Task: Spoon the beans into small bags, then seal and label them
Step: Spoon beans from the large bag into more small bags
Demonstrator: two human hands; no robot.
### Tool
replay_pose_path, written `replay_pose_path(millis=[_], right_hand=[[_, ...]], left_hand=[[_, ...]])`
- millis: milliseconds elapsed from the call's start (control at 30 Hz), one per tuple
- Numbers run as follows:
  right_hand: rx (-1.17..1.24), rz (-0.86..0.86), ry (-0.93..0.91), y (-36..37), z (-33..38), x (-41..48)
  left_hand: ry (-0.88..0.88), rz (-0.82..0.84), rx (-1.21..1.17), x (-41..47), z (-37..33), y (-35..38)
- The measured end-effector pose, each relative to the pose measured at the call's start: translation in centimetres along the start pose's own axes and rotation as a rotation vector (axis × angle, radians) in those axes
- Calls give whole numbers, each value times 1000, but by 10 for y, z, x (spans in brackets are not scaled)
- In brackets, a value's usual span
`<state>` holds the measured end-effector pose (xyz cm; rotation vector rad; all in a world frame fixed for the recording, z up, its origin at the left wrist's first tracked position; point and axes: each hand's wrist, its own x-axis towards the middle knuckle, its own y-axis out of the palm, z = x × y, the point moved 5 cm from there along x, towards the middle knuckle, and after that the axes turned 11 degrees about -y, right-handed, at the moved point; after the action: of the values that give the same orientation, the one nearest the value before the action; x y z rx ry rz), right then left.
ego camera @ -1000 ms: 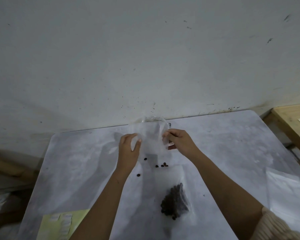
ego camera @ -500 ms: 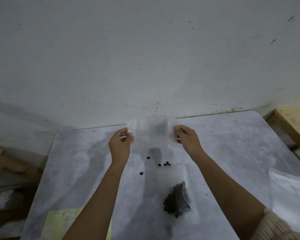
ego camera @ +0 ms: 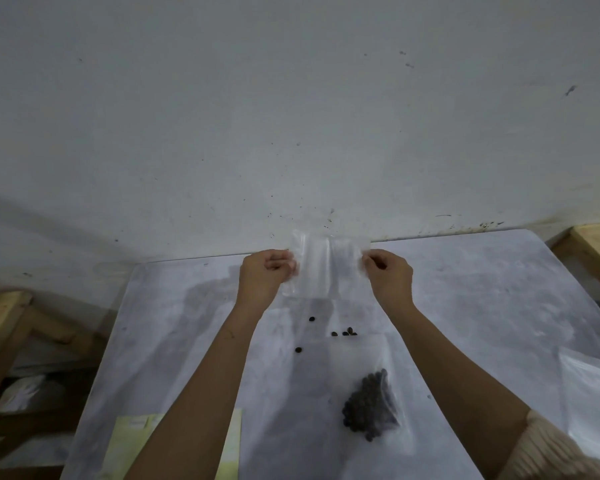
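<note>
Head view: a person's two hands are raised over the far part of a grey-white table [ego camera: 482, 299], apart from each other, with a small clear plastic bag [ego camera: 326, 268] stretched between them. The left hand [ego camera: 262, 271] pinches the bag's left edge with curled fingers, and the right hand [ego camera: 390, 277] pinches its right edge the same way. The bag hangs upright in front of the wall [ego camera: 291, 116], clear of the tabletop.

Below it a few loose dark beans [ego camera: 345, 333] lie scattered on the table. Nearer, between the forearms, a second clear bag holding a heap of beans [ego camera: 371, 403] lies flat. A yellow label sheet [ego camera: 129, 445] sits at the near left edge, partly under the left arm. Further clear bags [ego camera: 589, 386] lie at the right edge. A cream sleeve [ego camera: 551, 448] covers the right upper arm. Wooden furniture [ego camera: 0, 327] stands to the left of the table.
</note>
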<state>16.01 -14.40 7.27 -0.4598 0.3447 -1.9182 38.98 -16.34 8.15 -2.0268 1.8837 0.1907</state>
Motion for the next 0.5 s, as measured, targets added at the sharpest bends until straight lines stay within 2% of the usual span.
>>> replay_pose_path(millis=[200, 333, 500], right_hand=[[-54, -80, 71, -3, -4, 1], [-14, -104, 4, -3, 11, 1], [257, 155, -47, 23, 51, -1]], left_hand=[[20, 3, -39, -4, -10, -3], [30, -26, -45, -5, -17, -2], [62, -5, -19, -13, -27, 13]])
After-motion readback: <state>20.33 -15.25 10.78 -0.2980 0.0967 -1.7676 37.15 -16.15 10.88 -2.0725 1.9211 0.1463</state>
